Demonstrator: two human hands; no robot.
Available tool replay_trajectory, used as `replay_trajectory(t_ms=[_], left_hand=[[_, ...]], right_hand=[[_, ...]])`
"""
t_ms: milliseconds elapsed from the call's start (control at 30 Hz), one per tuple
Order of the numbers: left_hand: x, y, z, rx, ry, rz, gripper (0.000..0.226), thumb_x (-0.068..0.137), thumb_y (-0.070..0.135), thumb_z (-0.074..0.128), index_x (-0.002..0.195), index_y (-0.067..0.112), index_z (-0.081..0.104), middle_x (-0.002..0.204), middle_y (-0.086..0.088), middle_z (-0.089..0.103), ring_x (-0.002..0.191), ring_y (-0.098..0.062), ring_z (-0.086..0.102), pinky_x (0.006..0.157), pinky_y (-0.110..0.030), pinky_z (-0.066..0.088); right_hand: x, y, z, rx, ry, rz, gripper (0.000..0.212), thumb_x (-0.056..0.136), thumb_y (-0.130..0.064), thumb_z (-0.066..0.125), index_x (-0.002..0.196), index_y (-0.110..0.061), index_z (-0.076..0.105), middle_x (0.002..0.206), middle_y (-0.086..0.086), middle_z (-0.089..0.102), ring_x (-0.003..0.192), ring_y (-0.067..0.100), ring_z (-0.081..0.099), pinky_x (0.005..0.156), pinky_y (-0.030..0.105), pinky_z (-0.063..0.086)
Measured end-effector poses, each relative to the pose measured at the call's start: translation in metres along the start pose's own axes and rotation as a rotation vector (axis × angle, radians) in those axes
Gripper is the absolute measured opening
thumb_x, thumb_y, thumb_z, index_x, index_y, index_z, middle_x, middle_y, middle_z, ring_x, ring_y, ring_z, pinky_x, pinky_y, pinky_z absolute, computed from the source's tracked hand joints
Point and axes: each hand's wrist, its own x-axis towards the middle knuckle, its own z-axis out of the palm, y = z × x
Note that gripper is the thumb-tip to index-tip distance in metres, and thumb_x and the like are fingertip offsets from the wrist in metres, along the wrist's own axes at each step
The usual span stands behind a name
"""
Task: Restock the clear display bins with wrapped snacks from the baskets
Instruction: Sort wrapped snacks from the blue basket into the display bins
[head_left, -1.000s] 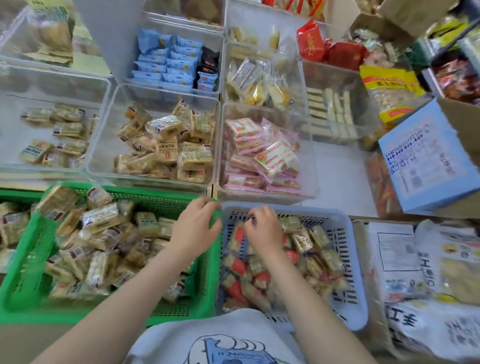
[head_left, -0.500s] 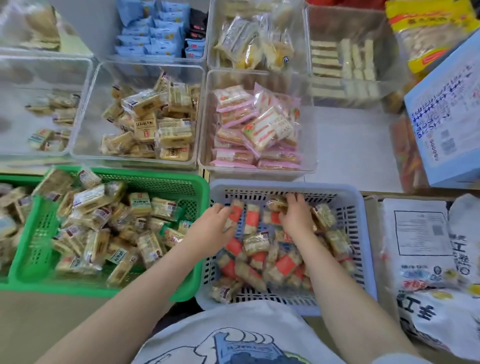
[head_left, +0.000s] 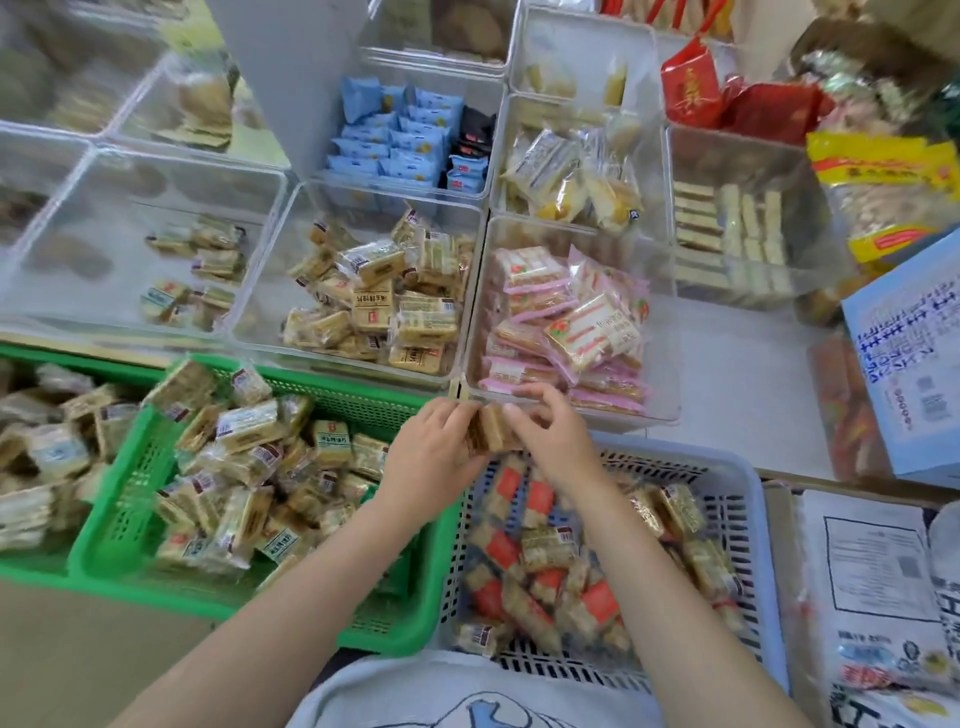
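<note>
- My left hand (head_left: 431, 449) and right hand (head_left: 553, 441) meet above the far rim of the blue basket (head_left: 737, 499), fingers of both curled onto a small stack of wrapped snacks (head_left: 488, 428) pressed between them.
- I judge the two-handed hold is there to keep several packets squared as one bundle, so they travel together and don't spill.
- The blur hides the packets' edges; I cannot tell how many are in the stack.
- Below my right wrist the blue basket holds a loose heap of red-and-tan packets, which seem to be the source of the stack.
- Under my left forearm sits the green basket (head_left: 156, 447), full of tan packets.
- Just beyond my fingertips is the clear bin of pink-wrapped snacks (head_left: 660, 374); just beyond my left hand is the clear bin of tan snacks (head_left: 270, 249), roughly half full.
- Which bin this stack belongs in I cannot tell; its wrappers look different from the pink ones.
- Risk, as I read it: a loose outer packet could slip at the bin wall, so the bundle should clear the rim before I let go.
</note>
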Motion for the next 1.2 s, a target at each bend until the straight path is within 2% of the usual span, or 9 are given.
replay_trajectory(t_ms=[233, 333, 433, 567, 800, 933, 1000, 1100, 1200], left_hand=[[0.046, -0.078, -0.080, -0.069, 0.275, -0.219, 0.064, 0.089, 0.030, 0.072, 0.145, 0.022, 0.043, 0.126, -0.011, 0.059, 0.107, -0.029, 0.057, 0.071, -0.034, 0.049], [0.075, -0.112, -0.092, -0.055, 0.344, -0.220, 0.063, 0.088, 0.016, 0.069, 0.145, 0.029, 0.043, 0.130, -0.017, 0.055, 0.111, -0.035, 0.054, 0.077, -0.044, 0.053], [0.091, -0.137, -0.086, 0.017, 0.228, -0.268, 0.063, 0.092, 0.018, 0.062, 0.149, 0.029, 0.037, 0.146, -0.023, 0.043, 0.132, -0.039, 0.042, 0.098, -0.055, 0.049], [0.085, -0.149, -0.070, 0.044, 0.069, -0.305, 0.074, 0.100, 0.045, 0.048, 0.158, 0.036, 0.004, 0.167, -0.013, 0.009, 0.153, -0.036, 0.011, 0.116, -0.056, 0.027], [0.052, -0.123, -0.061, 0.098, -0.041, -0.321, 0.060, 0.099, 0.045, 0.047, 0.153, 0.022, 0.033, 0.165, -0.016, 0.015, 0.152, -0.033, 0.012, 0.123, -0.053, 0.009], [0.011, -0.070, -0.033, 0.011, 0.057, -0.090, 0.046, 0.093, 0.029, 0.061, 0.136, 0.012, 0.055, 0.147, -0.017, 0.046, 0.135, -0.036, 0.042, 0.112, -0.052, 0.033], [-0.008, -0.042, -0.008, -0.048, -0.093, 0.028, 0.040, 0.093, 0.025, 0.061, 0.130, 0.009, 0.061, 0.136, -0.014, 0.055, 0.124, -0.034, 0.051, 0.102, -0.046, 0.044], [-0.033, -0.013, 0.035, -0.021, -0.391, 0.122, 0.043, 0.096, 0.028, 0.057, 0.135, 0.011, 0.055, 0.147, -0.015, 0.045, 0.136, -0.034, 0.042, 0.107, -0.046, 0.042], [-0.056, 0.001, 0.067, 0.097, -0.493, 0.080, 0.056, 0.097, 0.031, 0.054, 0.149, 0.015, 0.040, 0.163, -0.015, 0.021, 0.152, -0.032, 0.014, 0.121, -0.048, 0.019]], right_hand=[[0.041, -0.031, 0.061, -0.390, 0.016, -0.157, 0.048, 0.099, -0.024, 0.053, 0.145, -0.020, 0.043, 0.143, -0.003, 0.048, 0.134, 0.016, 0.044, 0.114, 0.042, 0.039], [0.040, -0.023, 0.081, -0.524, 0.020, -0.148, 0.060, 0.097, -0.019, 0.056, 0.153, -0.019, 0.033, 0.148, -0.001, 0.045, 0.139, 0.020, 0.040, 0.120, 0.046, 0.029], [0.037, -0.023, 0.083, -0.523, 0.048, -0.106, 0.065, 0.097, -0.017, 0.056, 0.155, -0.023, 0.028, 0.154, -0.004, 0.041, 0.144, 0.019, 0.033, 0.124, 0.045, 0.021], [0.038, -0.023, 0.082, -0.545, 0.043, -0.083, 0.066, 0.097, -0.018, 0.056, 0.156, -0.025, 0.027, 0.154, -0.006, 0.040, 0.144, 0.018, 0.034, 0.123, 0.044, 0.023], [0.031, -0.026, 0.069, -0.447, 0.040, -0.102, 0.046, 0.100, -0.016, 0.052, 0.145, -0.019, 0.046, 0.142, -0.001, 0.049, 0.133, 0.016, 0.044, 0.113, 0.035, 0.035], [0.009, -0.009, 0.043, -0.401, 0.263, -0.168, 0.027, 0.099, -0.011, 0.051, 0.124, -0.010, 0.061, 0.125, 0.001, 0.054, 0.119, 0.015, 0.049, 0.102, 0.026, 0.037], [-0.005, 0.009, 0.026, -0.363, 0.261, -0.094, 0.023, 0.100, -0.013, 0.049, 0.119, -0.009, 0.062, 0.118, 0.001, 0.058, 0.109, 0.016, 0.054, 0.092, 0.029, 0.043], [-0.026, 0.054, 0.006, -0.453, 0.120, 0.077, 0.019, 0.100, -0.017, 0.050, 0.112, -0.012, 0.063, 0.107, 0.001, 0.060, 0.095, 0.020, 0.058, 0.075, 0.030, 0.041], [-0.045, 0.108, 0.001, -0.649, -0.043, 0.162, 0.035, 0.096, -0.016, 0.057, 0.130, -0.009, 0.059, 0.128, 0.010, 0.058, 0.121, 0.028, 0.055, 0.089, 0.033, 0.045]])
